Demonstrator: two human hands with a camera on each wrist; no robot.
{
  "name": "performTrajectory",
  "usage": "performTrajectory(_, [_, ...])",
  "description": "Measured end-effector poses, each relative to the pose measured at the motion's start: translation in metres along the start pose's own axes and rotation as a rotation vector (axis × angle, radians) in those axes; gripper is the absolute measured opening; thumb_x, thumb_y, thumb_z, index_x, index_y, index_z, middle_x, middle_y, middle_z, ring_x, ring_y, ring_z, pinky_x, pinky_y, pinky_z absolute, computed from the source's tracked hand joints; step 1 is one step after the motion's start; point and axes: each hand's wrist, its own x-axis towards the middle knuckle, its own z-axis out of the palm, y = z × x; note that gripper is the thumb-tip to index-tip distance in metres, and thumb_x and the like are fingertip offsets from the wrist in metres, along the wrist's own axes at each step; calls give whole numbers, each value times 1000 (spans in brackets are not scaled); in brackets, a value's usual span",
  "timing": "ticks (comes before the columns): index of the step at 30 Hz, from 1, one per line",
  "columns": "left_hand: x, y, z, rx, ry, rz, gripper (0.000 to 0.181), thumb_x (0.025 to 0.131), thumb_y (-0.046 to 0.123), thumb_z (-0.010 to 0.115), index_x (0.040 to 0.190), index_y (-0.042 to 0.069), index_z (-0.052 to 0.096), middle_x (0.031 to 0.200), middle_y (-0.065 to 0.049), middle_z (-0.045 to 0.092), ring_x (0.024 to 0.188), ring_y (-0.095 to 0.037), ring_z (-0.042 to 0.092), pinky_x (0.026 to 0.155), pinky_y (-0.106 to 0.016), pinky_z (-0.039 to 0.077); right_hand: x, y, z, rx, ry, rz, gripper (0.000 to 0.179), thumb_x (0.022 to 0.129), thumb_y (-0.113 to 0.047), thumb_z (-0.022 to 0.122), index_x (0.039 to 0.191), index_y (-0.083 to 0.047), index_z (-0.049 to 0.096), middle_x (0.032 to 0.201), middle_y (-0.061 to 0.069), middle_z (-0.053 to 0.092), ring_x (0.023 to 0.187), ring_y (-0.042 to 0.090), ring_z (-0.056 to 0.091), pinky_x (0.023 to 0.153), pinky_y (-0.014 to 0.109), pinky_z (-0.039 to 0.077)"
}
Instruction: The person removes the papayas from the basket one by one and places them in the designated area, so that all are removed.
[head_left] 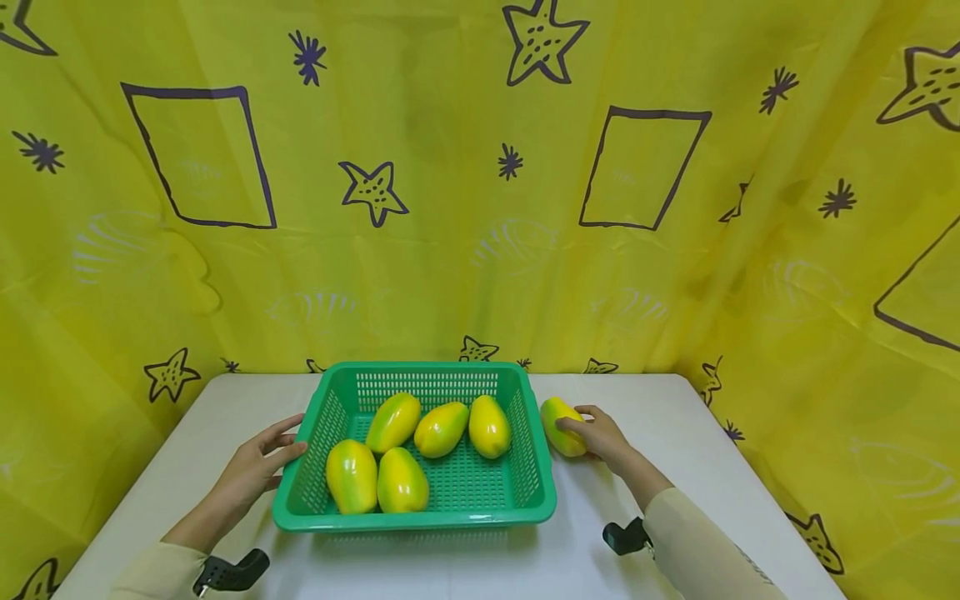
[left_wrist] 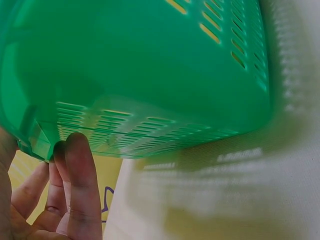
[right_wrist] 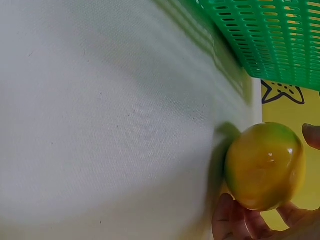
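Observation:
A green plastic basket (head_left: 480, 521) with slotted walls stands on the white table and holds several glossy yellow-green mangoes (head_left: 403, 481). At its left rim, my left hand (head_left: 251, 467) grips the edge, thumb over the rim and fingers (left_wrist: 82, 185) against the outer wall; part of the thumb is hidden in the left wrist view. To the right of the basket, another mango (head_left: 557, 421) rests on or just above the table. My right hand (head_left: 603, 437) holds this mango from its right side, with fingers (right_wrist: 232, 220) curled beneath it in the right wrist view.
The white table (head_left: 442, 575) ends at a yellow curtain (head_left: 435, 275) printed with starfish and other shapes, which hangs behind and at both sides. A black wrist device (head_left: 232, 571) is strapped to the left arm, and another (head_left: 626, 537) to the right.

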Motion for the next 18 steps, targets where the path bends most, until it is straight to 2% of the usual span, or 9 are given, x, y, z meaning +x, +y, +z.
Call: performTrajectory(18, [-1,0,0,-9,-7,9,70,98,35,59,155,7,27,136,-25,46,109,-24,58,90,-52,54,2,4,-4,-9,6,-9,72,89,-36,65,144,1,37,138,32,43,111,38,54,78,35,54])
